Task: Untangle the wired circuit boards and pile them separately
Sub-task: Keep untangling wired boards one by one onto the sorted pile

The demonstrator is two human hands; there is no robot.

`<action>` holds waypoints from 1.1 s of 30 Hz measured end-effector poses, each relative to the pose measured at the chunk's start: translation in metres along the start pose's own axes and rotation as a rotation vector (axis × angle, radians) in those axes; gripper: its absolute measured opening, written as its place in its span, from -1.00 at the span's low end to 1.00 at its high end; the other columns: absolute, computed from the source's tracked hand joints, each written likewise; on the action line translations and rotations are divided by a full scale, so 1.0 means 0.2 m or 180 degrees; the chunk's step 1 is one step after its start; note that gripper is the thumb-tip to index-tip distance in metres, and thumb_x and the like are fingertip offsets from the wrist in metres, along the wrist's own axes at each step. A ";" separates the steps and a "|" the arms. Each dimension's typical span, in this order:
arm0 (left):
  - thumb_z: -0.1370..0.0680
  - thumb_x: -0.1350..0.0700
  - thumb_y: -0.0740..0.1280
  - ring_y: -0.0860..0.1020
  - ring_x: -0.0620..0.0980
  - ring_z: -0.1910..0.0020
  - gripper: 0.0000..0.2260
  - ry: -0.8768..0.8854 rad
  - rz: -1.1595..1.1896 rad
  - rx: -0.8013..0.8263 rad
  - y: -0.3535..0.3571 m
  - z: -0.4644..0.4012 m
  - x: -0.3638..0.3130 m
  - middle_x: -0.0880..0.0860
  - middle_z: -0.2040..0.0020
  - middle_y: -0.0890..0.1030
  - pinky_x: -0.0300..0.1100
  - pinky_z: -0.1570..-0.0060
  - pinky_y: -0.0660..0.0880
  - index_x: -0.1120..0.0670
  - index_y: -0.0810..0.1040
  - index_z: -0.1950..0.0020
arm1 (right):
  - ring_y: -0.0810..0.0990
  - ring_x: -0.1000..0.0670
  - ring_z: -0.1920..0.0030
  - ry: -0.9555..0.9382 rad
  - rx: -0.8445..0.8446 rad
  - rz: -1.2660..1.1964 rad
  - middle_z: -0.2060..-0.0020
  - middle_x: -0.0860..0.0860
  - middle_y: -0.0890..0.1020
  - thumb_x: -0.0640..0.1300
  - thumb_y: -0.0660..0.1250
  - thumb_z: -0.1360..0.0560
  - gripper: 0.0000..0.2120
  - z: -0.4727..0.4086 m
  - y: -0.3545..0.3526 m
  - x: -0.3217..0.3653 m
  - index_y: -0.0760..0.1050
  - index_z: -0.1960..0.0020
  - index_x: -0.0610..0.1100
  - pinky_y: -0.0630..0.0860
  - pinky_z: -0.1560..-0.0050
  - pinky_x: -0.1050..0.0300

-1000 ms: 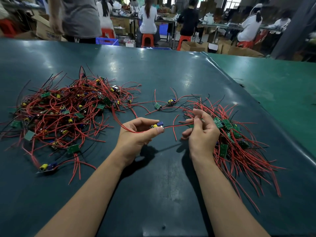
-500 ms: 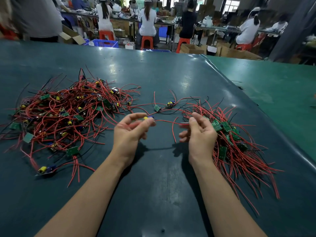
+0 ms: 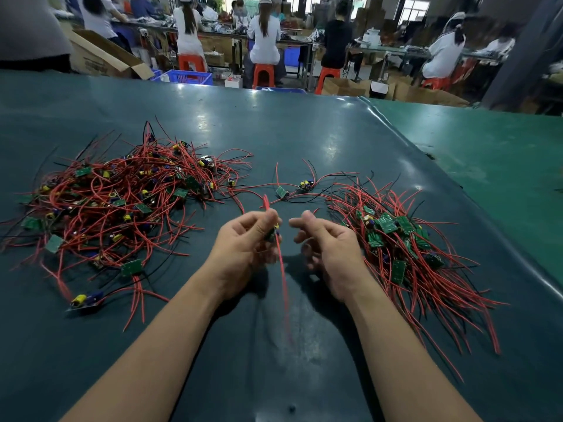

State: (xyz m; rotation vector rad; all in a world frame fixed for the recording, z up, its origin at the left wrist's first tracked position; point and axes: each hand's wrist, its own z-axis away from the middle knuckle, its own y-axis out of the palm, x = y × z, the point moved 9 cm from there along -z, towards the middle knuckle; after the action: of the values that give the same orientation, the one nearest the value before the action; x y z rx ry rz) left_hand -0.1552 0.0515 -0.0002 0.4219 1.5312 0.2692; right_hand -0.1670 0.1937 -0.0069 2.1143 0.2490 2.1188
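dark green mat (image 3: pixel 274 360) underfoot of everything, glossy, spread across the whole bench. nearest, at 6 o'clock, two bare forearms reaching in from the bottom edge.

just past them, dead centre: left hand (image 3: pixel 240 248) curled and pinching a small circuit board (image 3: pixel 272 234) between thumb and fingertips, board mostly hidden by the fingers, yellow part just showing. red wires (image 3: pixel 281 278) blurred, one hanging from the grip toward 6 o'clock, a short end sticking up toward 12. right hand (image 3: pixel 327 248) just beside, at 3 o'clock of the left, fingers loosely curled, thumb out, gripping nothing, apart from the held board.

at 3 to 4 o'clock, touching the right wrist's outer side: sorted pile (image 3: pixel 405 242), green boards bunched together, red leads fanned toward 5 o'clock.

at 9 to 10 o'clock, well apart from the left hand: tangled heap (image 3: pixel 122 202), red and black wires knotted over green boards and yellow capacitors. stray board (image 3: pixel 86 300) with a yellow capacitor at 8 o'clock of the heap.

at 12 o'clock, between heap and pile: two loose boards (image 3: pixel 294 188) on the mat, wires trailing both ways.

farthest, beyond the bench edge: seated workers (image 3: pixel 263 35) on orange stools (image 3: pixel 263 74), blue crate (image 3: pixel 190 77), cardboard boxes (image 3: pixel 103 56).
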 end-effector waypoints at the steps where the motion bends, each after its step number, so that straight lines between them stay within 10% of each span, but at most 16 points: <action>1: -0.29 -0.08 0.45 0.42 -0.09 0.52 -0.75 0.0016 -0.0309 0.0099 0.02 0.00 0.01 0.04 0.41 0.52 -0.32 0.53 0.37 0.10 0.66 0.25 | 0.34 0.10 0.50 0.0026 0.0123 0.0111 0.40 0.01 0.55 0.05 0.39 -0.48 -0.75 0.01 0.02 0.00 0.71 0.16 -0.11 0.22 0.56 0.31; 5: -0.34 -0.12 0.47 0.36 0.00 0.45 -0.71 0.0014 -0.0973 0.0408 0.05 0.02 0.05 0.14 0.36 0.52 -0.28 0.45 0.29 0.10 0.70 0.22 | 0.44 0.13 0.46 0.0070 0.0436 0.0090 0.36 -0.03 0.63 0.07 0.47 -0.28 -0.74 0.02 0.06 0.00 0.72 0.17 -0.10 0.30 0.52 0.34; 14: -0.54 0.10 0.36 0.44 -0.11 0.54 -0.77 -0.0137 -0.0892 0.0717 0.10 0.04 0.07 0.01 0.48 0.53 -0.34 0.47 0.36 0.13 0.68 0.28 | 0.31 0.10 0.55 -0.0003 0.0240 -0.0276 0.51 0.10 0.44 -0.31 0.36 -0.50 -0.83 0.00 0.03 0.00 0.61 0.13 -0.05 0.23 0.43 0.30; 18: -0.38 -0.08 0.40 0.23 -0.07 0.55 -0.72 -0.0121 -0.1217 0.0882 0.11 0.05 0.07 0.00 0.53 0.33 -0.22 0.47 0.07 0.13 0.67 0.32 | 0.34 0.11 0.58 -0.0311 0.0018 -0.0441 0.45 0.06 0.53 -0.35 0.33 -0.53 -0.84 -0.02 -0.01 0.06 0.48 0.10 -0.10 0.23 0.49 0.31; 33: -0.36 -0.12 0.40 0.21 0.01 0.44 -0.67 -0.0073 -0.1256 0.1052 0.13 0.07 0.06 0.18 0.41 0.27 -0.05 0.38 0.06 0.15 0.68 0.30 | 0.35 0.04 0.68 -0.0804 -0.0356 -0.0442 0.48 -0.14 0.61 -0.34 0.35 -0.54 -0.81 -0.03 -0.10 0.11 0.44 -0.01 -0.08 0.30 0.61 0.32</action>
State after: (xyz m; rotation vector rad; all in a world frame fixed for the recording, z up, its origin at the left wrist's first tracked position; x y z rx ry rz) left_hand -0.1388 0.0783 -0.0007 0.3685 1.6034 -0.2992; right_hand -0.1738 0.2173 0.0114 2.2003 0.2348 1.7278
